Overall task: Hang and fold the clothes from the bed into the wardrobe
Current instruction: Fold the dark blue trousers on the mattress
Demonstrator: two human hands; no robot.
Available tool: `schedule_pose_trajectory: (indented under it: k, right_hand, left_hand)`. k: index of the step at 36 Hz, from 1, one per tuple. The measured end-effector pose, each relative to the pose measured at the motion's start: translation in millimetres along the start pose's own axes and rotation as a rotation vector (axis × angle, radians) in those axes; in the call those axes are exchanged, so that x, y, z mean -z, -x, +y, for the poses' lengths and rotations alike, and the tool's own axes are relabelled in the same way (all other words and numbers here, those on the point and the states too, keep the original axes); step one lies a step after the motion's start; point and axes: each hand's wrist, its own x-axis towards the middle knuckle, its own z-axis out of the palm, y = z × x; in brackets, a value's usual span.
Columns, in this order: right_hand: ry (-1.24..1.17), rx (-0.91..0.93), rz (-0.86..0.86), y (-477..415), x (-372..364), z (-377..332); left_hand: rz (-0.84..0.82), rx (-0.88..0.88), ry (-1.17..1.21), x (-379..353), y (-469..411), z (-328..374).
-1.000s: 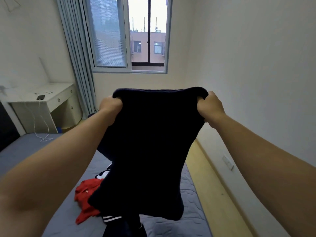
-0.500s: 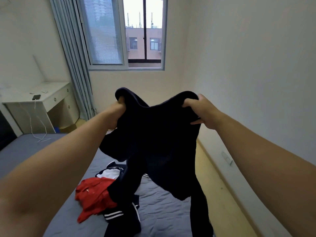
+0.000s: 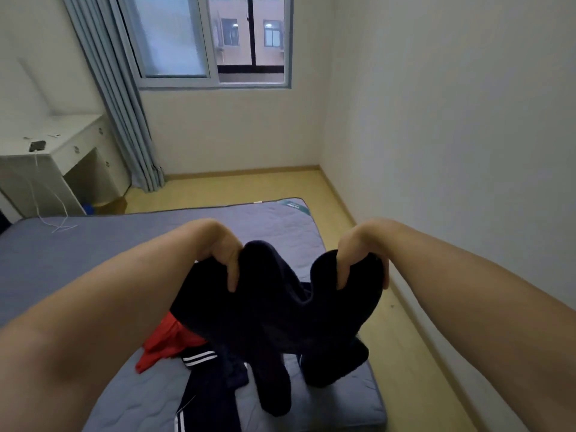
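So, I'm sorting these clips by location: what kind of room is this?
Probably a bedroom: a mattress with clothes on it, a desk, and a curtained window.

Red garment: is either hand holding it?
No, the red garment lies on the mattress; left hand and right hand grip the dark garment.

No text you can read here, the green label (image 3: 293, 204) on the far corner of your bed (image 3: 93, 244) carries pale marks, too small and blurred to make out
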Motion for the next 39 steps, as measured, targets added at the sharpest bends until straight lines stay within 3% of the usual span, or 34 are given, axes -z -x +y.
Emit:
schedule_pose_trajectory:
  k: [3, 7, 11, 14, 18, 24, 28, 32, 35, 39]
  right_hand:
    - [-0.025, -0.087, -0.089, -14.1, 7.5, 12.3]
    - [0.039, -0.206, -0.292, -30.8, 29.0, 25.7]
    - [0.027, -0.201, -0.376, -57.6, 46.9, 32.2]
    - [0.059, -0.199, -0.4, -87.5, 55.0, 25.9]
    - [0.075, -0.014, -0.068, -141.2, 72.7, 17.1]
    - [-0.444, 0.145, 0.538, -195.6, 133.6, -7.9]
    - [-0.603, 0.299, 0.859, -187.7, 184.9, -28.8]
    - [-0.663, 0.522, 1.071, -165.6, 220.5, -44.6]
    - [-0.701, 0.612, 1.212, -149.4, 239.8, -57.2]
    - [-0.799, 0.643, 1.253, -142.9, 242.4, -67.7]
  left_hand:
    - [0.001, 0.081, -0.135, 1.5, -21.1, 0.3]
    - [0.034, 0.247, -0.536, 7.9, -42.6, -1.2]
    - [-0.039, 0.381, -0.573, 11.7, -55.7, -4.7]
    - [0.015, 0.426, -0.602, 12.7, -76.4, -0.4]
    - [0.24, 0.429, -0.566, 29.9, -102.1, 6.4]
    - [0.971, 0.543, -0.252, 97.2, -117.2, -1.9]
    - [1.265, 0.461, 0.077, 154.0, -98.9, 1.0]
    - [1.47, 0.287, 0.386, 205.5, -67.3, -3.4]
    - [1.627, 0.122, 0.462, 226.9, -52.2, -7.6]
    - [1.8, -0.065, 0.465, 231.4, -60.2, -17.7]
